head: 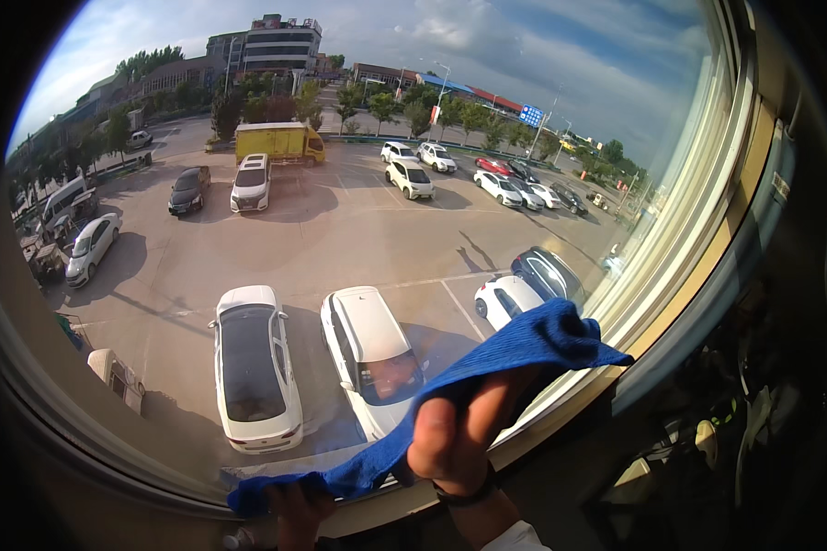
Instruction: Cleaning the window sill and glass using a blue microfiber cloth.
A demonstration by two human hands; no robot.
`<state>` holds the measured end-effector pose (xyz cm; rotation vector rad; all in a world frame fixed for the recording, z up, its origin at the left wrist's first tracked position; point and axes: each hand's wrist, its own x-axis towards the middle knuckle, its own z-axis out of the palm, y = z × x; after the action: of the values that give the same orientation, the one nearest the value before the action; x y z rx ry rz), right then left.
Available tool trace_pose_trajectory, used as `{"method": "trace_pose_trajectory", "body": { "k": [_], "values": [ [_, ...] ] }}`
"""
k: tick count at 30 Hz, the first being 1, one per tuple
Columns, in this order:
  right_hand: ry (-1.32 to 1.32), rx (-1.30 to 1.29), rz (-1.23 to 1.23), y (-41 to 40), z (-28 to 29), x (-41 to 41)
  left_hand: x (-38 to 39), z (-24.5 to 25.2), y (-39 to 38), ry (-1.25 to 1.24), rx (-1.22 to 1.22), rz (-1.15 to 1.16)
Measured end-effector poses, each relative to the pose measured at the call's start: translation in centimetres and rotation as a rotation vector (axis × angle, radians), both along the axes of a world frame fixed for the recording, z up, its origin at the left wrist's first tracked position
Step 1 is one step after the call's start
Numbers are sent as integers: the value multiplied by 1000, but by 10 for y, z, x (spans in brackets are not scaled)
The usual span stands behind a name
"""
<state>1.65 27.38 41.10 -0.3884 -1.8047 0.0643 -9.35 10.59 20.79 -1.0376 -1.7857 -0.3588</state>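
A blue cloth stretches slantwise before the window pane, its right end higher than its left. My right hand grips the cloth near its raised right part, thumb in front and the other fingers partly hidden. A dark band circles that wrist, above a white sleeve. Low in the view, my left hand holds the cloth's left end in shadow by the lower window frame. The cloth sags between both hands. Whether it touches the glass cannot be told.
A pale window frame runs up the right side and curves along the bottom. Dark clutter with plant leaves lies indoors at right. A clear bottle is partly visible below. Beyond the glass are parked cars and a yellow truck.
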Motion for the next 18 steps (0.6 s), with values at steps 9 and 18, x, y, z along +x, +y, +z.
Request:
{"method": "trace_pose_trajectory", "body": {
  "k": [9,18],
  "values": [
    [-673,415,-614,-12,-110,34,-79,-169,-87,-344,313,174],
    [-381,18,272,-102,-81,-24,-15,1,-63,-450,464,-128]
  ]
}}
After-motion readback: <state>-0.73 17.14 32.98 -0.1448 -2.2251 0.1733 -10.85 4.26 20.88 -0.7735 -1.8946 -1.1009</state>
